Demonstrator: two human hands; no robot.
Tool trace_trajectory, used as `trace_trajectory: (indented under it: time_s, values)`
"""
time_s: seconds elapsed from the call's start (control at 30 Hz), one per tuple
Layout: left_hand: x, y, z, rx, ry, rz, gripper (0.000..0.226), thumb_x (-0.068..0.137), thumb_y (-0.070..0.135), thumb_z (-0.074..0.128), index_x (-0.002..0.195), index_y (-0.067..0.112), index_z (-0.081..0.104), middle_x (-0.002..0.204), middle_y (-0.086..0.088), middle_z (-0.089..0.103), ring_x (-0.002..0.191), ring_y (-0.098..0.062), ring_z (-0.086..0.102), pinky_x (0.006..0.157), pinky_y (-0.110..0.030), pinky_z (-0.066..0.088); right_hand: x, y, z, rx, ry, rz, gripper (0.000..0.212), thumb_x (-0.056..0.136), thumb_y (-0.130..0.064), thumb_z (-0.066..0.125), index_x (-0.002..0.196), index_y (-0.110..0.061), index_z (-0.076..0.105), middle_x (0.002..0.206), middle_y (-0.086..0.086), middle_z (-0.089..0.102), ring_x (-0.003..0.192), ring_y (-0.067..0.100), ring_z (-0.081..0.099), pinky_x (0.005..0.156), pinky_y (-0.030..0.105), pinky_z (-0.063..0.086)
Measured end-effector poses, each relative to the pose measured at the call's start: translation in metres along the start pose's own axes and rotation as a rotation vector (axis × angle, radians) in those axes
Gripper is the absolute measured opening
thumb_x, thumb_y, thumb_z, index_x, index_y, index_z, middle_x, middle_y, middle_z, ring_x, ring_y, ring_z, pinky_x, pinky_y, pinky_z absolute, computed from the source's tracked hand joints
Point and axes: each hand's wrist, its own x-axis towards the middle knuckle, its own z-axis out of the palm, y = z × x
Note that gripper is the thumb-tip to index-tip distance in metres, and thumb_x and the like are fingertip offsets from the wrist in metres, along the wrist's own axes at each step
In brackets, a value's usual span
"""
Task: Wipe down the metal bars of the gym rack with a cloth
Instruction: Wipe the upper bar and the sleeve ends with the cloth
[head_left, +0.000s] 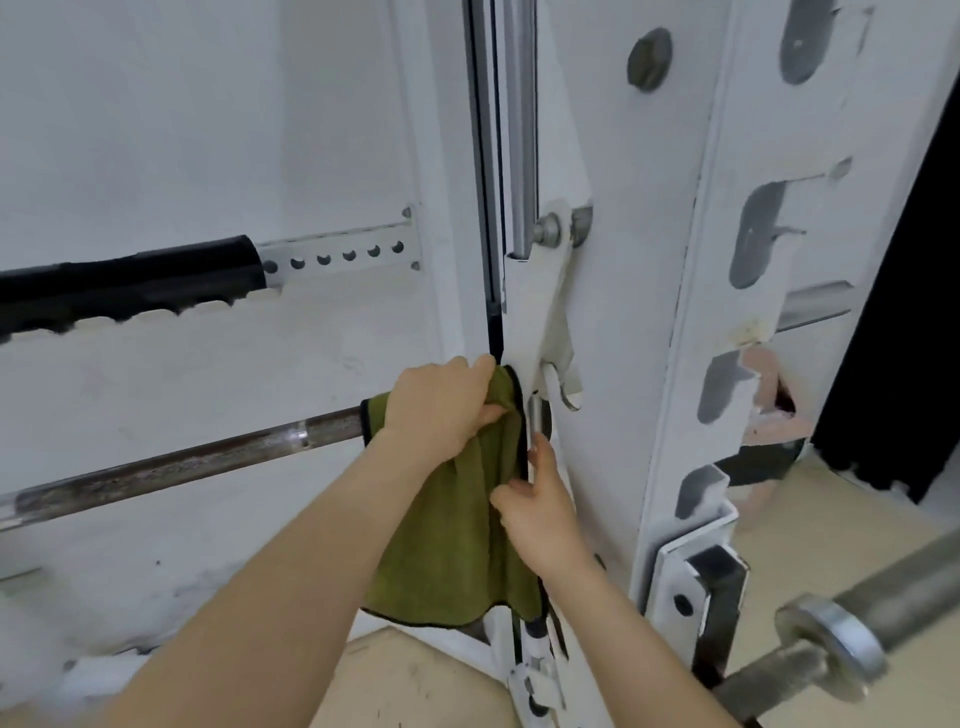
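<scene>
Matt green cloth (457, 545), tarnished metal bar (182, 465)

Both forearms bare, coming up from the bottom of frame and converging toward centre. Left hand (441, 410) is the higher one: back of hand to camera, wrist roughly straight, fingers (480, 366) curled, gripping a bunched upper part of the olive-green cloth (452, 545) with black hem. Right hand (543, 519) sits lower and just right of it, close but not touching. Right thumb lies on the cloth's right edge, index finger extended upward, edge pinched between them. Remaining right fingers are hidden behind the hand.
</scene>
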Motion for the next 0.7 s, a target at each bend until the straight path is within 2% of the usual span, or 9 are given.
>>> trace_trajectory:
  time_s: [0.07, 0.17, 0.27, 0.37, 0.5, 0.53, 0.6, 0.67, 0.7]
  values:
    - [-0.003, -0.002, 0.002, -0.04, 0.025, 0.017, 0.045, 0.091, 0.061, 0.038, 0.115, 0.023, 0.048, 0.088, 0.004, 0.059, 0.069, -0.022, 0.058, 0.05, -0.03, 0.032, 0.006, 0.0, -0.007, 0.063, -0.045, 0.017, 0.075, 0.076, -0.015, 0.049, 0.105, -0.082, 0.031, 0.103, -0.017, 0.064, 0.087, 0.01, 0.066, 0.078, 0.034, 0.055]
    - [-0.014, 0.007, 0.005, -0.204, 0.145, -0.038, 0.038, 0.097, 0.042, 0.045, 0.131, 0.028, 0.051, 0.112, 0.003, 0.065, 0.091, -0.024, 0.064, 0.068, -0.036, 0.048, 0.014, -0.006, -0.011, 0.148, -0.089, 0.05, 0.08, 0.078, -0.014, 0.051, 0.137, -0.06, 0.022, 0.116, -0.03, 0.053, 0.1, 0.013, 0.064, 0.088, 0.045, 0.054]
    - [-0.032, 0.016, 0.0, -0.332, 0.243, -0.088, 0.035, 0.095, 0.025, 0.052, 0.13, 0.024, 0.058, 0.128, 0.004, 0.062, 0.115, -0.022, 0.057, 0.096, -0.037, 0.042, 0.018, -0.013, -0.015, 0.201, -0.135, 0.081, 0.077, 0.082, -0.013, 0.056, 0.141, -0.051, 0.024, 0.117, -0.012, 0.062, 0.103, 0.015, 0.064, 0.089, 0.043, 0.054]
    - [-0.065, 0.027, -0.007, -0.504, 0.2, -0.165, 0.028, 0.095, 0.032, 0.053, 0.121, 0.03, 0.064, 0.126, 0.006, 0.064, 0.12, -0.016, 0.055, 0.096, -0.033, 0.044, 0.005, -0.023, -0.021, 0.211, -0.255, 0.112, 0.04, 0.081, -0.013, 0.06, 0.118, -0.028, 0.057, 0.098, 0.0, 0.072, 0.087, 0.012, 0.066, 0.07, 0.024, 0.054]
    - [-0.115, 0.051, -0.03, -0.937, 0.106, -0.35, 0.025, 0.093, 0.037, 0.054, 0.074, 0.029, 0.068, 0.065, 0.012, 0.065, 0.066, -0.009, 0.06, 0.059, -0.029, 0.045, -0.028, -0.035, -0.038, 0.04, -0.322, 0.044, 0.013, 0.082, -0.004, 0.059, 0.089, -0.009, 0.068, 0.078, 0.008, 0.063, 0.076, 0.018, 0.058, 0.069, 0.029, 0.047]
    - [-0.125, 0.056, -0.039, -1.027, 0.095, -0.366, 0.023, 0.093, 0.035, 0.056, 0.074, 0.031, 0.069, 0.066, 0.013, 0.065, 0.067, -0.008, 0.06, 0.061, -0.026, 0.044, -0.038, -0.039, -0.044, -0.007, -0.313, 0.024, 0.013, 0.082, -0.004, 0.057, 0.087, -0.004, 0.069, 0.078, 0.009, 0.063, 0.077, 0.019, 0.06, 0.073, 0.032, 0.049]
    - [-0.145, 0.062, -0.059, -1.175, 0.056, -0.244, 0.013, 0.089, 0.027, 0.062, 0.094, 0.035, 0.071, 0.098, 0.017, 0.068, 0.094, 0.0, 0.06, 0.078, -0.023, 0.047, -0.058, -0.05, -0.06, -0.003, -0.287, 0.017, 0.017, 0.079, -0.006, 0.055, 0.083, 0.007, 0.066, 0.076, 0.011, 0.06, 0.075, 0.02, 0.058, 0.075, 0.036, 0.046]
    - [-0.161, 0.068, -0.077, -1.361, -0.071, -0.048, 0.044, 0.081, 0.024, 0.066, 0.124, 0.032, 0.061, 0.126, 0.009, 0.059, 0.117, -0.004, 0.054, 0.091, -0.03, 0.048, -0.081, -0.067, -0.077, 0.105, -0.27, 0.033, 0.014, 0.068, -0.007, 0.054, 0.072, 0.003, 0.063, 0.072, 0.01, 0.055, 0.072, 0.022, 0.054, 0.073, 0.036, 0.04]
    - [-0.167, 0.071, -0.084, -1.49, -0.153, 0.014, 0.054, 0.079, 0.025, 0.067, 0.132, 0.031, 0.054, 0.126, 0.006, 0.06, 0.115, -0.009, 0.057, 0.086, -0.031, 0.051, -0.091, -0.076, -0.084, 0.165, -0.261, 0.041, 0.012, 0.063, -0.007, 0.053, 0.07, 0.0, 0.06, 0.072, 0.011, 0.053, 0.072, 0.023, 0.052, 0.072, 0.036, 0.039]
